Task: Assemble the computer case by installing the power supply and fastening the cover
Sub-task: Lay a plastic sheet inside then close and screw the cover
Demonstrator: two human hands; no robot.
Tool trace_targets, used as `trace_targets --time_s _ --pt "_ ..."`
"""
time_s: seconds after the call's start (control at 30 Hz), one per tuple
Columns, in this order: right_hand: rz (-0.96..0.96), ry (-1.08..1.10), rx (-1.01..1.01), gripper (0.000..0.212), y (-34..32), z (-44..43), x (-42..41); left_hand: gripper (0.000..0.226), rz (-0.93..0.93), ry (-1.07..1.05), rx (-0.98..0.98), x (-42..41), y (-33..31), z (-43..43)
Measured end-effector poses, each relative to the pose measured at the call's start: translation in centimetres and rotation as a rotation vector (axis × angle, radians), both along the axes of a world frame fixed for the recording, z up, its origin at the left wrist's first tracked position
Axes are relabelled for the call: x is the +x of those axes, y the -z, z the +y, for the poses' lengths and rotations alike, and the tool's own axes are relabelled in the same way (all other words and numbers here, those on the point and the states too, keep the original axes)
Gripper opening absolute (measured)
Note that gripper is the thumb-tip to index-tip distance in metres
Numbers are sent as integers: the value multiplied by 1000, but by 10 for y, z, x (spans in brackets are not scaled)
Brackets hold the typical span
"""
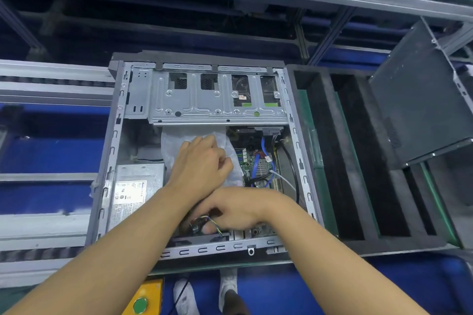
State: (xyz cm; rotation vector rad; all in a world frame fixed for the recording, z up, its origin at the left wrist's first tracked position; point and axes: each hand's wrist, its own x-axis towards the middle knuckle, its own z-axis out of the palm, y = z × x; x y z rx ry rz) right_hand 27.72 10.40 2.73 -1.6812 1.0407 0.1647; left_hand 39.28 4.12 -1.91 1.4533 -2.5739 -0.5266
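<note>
The open computer case [302, 174] lies on its side in the middle of the view. The grey power supply [138, 186] with a white label sits in the case's near left corner. My left hand [202, 161] reaches into the case and grips a translucent plastic bag [174, 140] lying over the motherboard. My right hand [230, 207] is lower, its fingers curled round a bundle of thin coloured wires [212, 224] near the case's front edge. The motherboard [258, 161] with blue cables shows to the right of both hands. The dark grey cover panel [419, 100] leans at the right.
A black foam tray [358, 161] with long slots stands right of the case. Metal conveyor rails [51, 79] run to the left. A yellow box with a green button [140, 304] is below the bench edge, beside two feet in white shoes.
</note>
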Motion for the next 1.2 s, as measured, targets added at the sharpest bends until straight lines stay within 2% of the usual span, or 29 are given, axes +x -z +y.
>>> trace_targets --time_s 0.17,0.23,0.33,0.43,0.6,0.73,0.8,0.93,1.0,1.1,1.2 --pt "-10 87 -63 13 13 0 4 34 27 -41 23 0 -2 -5" --pt "-11 167 -90 15 17 6 -3 33 48 -53 18 0 -2 -5" --pt "-78 365 31 22 23 20 -12 33 60 -46 17 0 -2 -3" --pt "-84 422 72 25 25 21 -15 33 45 -41 25 0 -2 -3" --pt "12 386 15 24 22 20 -22 33 33 0 31 0 -4 -2" --pt "108 368 26 14 19 22 -40 34 106 216 -50 0 -8 5" --pt "166 342 -40 18 16 22 -43 35 87 300 -70 -1 -9 7" --pt "329 208 -127 19 9 24 -46 34 57 297 -44 -1 -9 7" --pt "450 142 -107 17 8 26 -46 35 45 306 -35 -1 -9 7" --pt "572 36 -42 29 7 29 -46 38 2 325 -56 0 -10 9" --pt "626 -16 -30 20 10 27 -45 37 42 343 -113 1 -14 13"
